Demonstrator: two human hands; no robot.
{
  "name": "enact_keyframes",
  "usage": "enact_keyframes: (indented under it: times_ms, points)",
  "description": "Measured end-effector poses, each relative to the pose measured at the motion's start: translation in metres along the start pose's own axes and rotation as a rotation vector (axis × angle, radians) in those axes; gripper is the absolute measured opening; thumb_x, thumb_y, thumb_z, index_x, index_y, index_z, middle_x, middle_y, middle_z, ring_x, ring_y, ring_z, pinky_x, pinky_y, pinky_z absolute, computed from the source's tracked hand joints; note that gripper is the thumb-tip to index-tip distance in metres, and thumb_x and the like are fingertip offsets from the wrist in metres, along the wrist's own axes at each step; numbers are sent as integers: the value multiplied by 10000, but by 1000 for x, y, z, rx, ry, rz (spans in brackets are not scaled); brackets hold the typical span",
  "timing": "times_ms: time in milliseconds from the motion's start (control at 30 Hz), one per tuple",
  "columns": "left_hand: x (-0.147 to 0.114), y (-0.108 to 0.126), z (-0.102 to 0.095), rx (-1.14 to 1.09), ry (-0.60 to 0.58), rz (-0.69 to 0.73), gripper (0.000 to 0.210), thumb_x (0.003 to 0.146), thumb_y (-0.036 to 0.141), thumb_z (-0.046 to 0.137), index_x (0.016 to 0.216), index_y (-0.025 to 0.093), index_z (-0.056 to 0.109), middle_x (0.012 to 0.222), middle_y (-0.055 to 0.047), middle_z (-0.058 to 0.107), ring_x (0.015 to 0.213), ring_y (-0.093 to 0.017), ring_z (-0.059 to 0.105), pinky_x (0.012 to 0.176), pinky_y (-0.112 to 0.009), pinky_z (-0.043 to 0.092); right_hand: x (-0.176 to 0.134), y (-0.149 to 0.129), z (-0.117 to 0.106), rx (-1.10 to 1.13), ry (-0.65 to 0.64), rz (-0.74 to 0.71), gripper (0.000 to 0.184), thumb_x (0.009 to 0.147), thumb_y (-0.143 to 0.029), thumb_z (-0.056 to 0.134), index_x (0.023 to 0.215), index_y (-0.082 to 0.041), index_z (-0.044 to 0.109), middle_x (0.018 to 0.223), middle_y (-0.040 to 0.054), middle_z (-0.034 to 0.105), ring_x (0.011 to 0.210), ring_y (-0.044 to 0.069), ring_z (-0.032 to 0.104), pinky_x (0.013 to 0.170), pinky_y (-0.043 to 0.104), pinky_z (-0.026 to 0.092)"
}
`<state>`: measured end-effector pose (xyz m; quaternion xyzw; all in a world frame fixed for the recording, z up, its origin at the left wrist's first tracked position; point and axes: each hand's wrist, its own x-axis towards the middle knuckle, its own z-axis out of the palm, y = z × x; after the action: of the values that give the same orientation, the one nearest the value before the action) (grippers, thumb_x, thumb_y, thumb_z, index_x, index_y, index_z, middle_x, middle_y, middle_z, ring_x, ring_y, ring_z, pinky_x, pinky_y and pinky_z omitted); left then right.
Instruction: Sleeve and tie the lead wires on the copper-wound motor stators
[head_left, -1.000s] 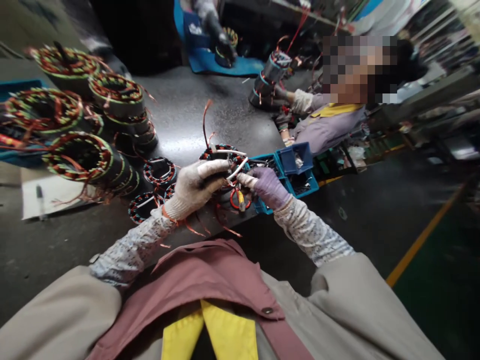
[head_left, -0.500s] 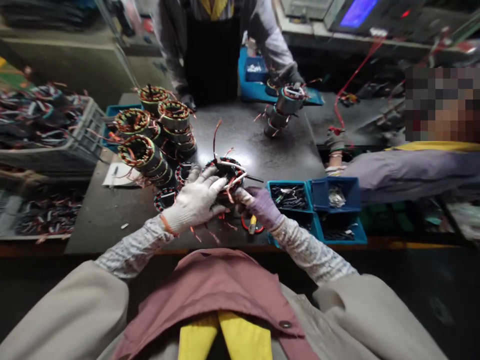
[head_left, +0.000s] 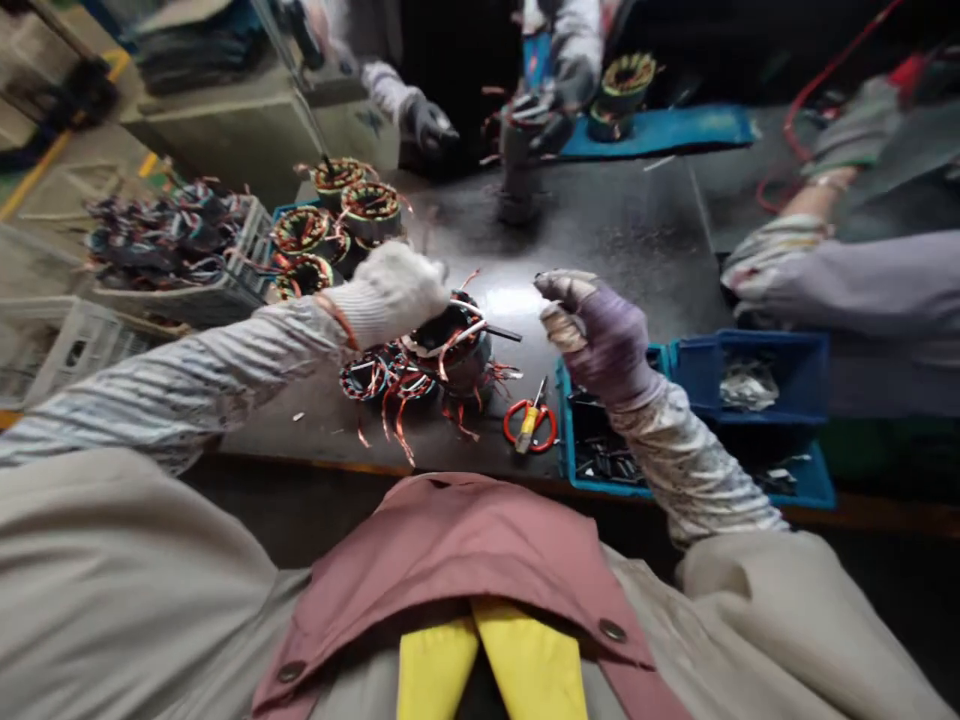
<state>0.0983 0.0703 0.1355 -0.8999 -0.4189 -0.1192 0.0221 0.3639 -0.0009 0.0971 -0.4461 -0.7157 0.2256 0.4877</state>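
Observation:
My left hand (head_left: 397, 292), in a white knit glove, is closed at the upper left rim of a wire-wound motor stator (head_left: 469, 365). Whether it grips a wire is hidden. White, copper and black sleeved leads stick out of this stator. My right hand (head_left: 604, 330), in a purple and white glove, is raised to the right of the stator, apart from it. Its fingers are curled in, and anything inside them is too small or hidden to name. Smaller wound stators (head_left: 365, 376) stand at the stator's left. Red-handled scissors (head_left: 551, 430) and a yellow-handled tool (head_left: 528, 428) lie on the table.
Stacked stators (head_left: 371, 200) stand at the back left beside a crate (head_left: 247, 235) of wired parts. Blue bins (head_left: 750, 375) with small parts are at the right. Across the table (head_left: 622, 225), a co-worker's gloved hand (head_left: 577, 85) is at another stator; another co-worker's arm (head_left: 847, 270) reaches in at right.
Both my hands have come off the stator's sides: the left up to its upper rim, closing, the right away to the right and up. The scissors and yellow-handled tool show more fully. The view has shifted.

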Motion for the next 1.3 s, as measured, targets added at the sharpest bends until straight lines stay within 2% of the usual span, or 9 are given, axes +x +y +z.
enact_keyframes:
  times_ms: [67,200,300,400,533,733,867,1133,1300]
  points:
    - [-14,9,-18,82,-199,126,522,891,649,445,844,210,724,766,-54,618,733,-203,612,719,-336,471,-21,17,-10,93,140,153,397,922,-545,540,1057,-208,700,1036,87,732,959,226,701,895,413,567]
    - [-47,22,-27,-15,-183,390,598,907,684,409,1314,289,599,1201,-88,679,1019,-296,583,795,-393,467,-110,60,-29,105,327,529,331,882,-483,584,969,-188,707,900,67,746,779,187,704,766,363,591]
    - [-55,29,-5,-34,-144,272,721,886,741,339,1463,323,447,961,-94,710,843,-324,581,696,-438,424,-179,85,-47,26,411,788,325,842,-428,591,974,-155,709,933,93,751,814,210,712,757,382,596]
    - [-55,47,13,-44,-199,45,668,852,715,397,1461,438,411,801,-54,674,684,-306,548,640,-430,376,-217,94,-62,-187,205,893,237,820,-270,605,978,-154,738,987,95,754,937,228,704,893,404,562]
    - [-60,72,18,50,-193,-190,686,809,685,473,1424,383,475,805,-87,676,712,-354,579,635,-447,367,-209,98,-55,-545,-272,891,256,874,-212,604,1078,-199,759,1102,110,723,1044,246,665,928,367,516]
    - [-56,78,7,226,-391,-201,763,802,760,379,1254,189,607,833,-128,677,742,-337,613,664,-419,419,-174,109,-17,-861,-802,783,276,932,-265,540,1099,-164,735,1182,190,651,1082,308,608,779,354,485]
    - [-44,79,-3,305,-560,-158,710,829,695,453,1204,109,592,878,-132,695,795,-309,651,663,-341,423,-167,114,-15,-896,-903,779,298,948,-253,486,1132,-172,706,1143,180,674,1056,311,640,775,366,490]
    - [-43,70,-5,242,-529,13,624,880,589,539,1256,92,568,982,-160,708,885,-322,678,688,-338,438,-157,99,-8,-929,-918,916,281,910,-220,551,1133,-131,699,1163,209,684,1073,332,671,806,401,524]
    - [-46,61,0,187,-478,67,592,896,597,512,1197,92,587,939,-152,708,874,-326,680,699,-348,456,-161,94,-11,-930,-830,995,376,997,-285,412,1284,-180,631,1230,171,681,1062,280,688,832,371,521]
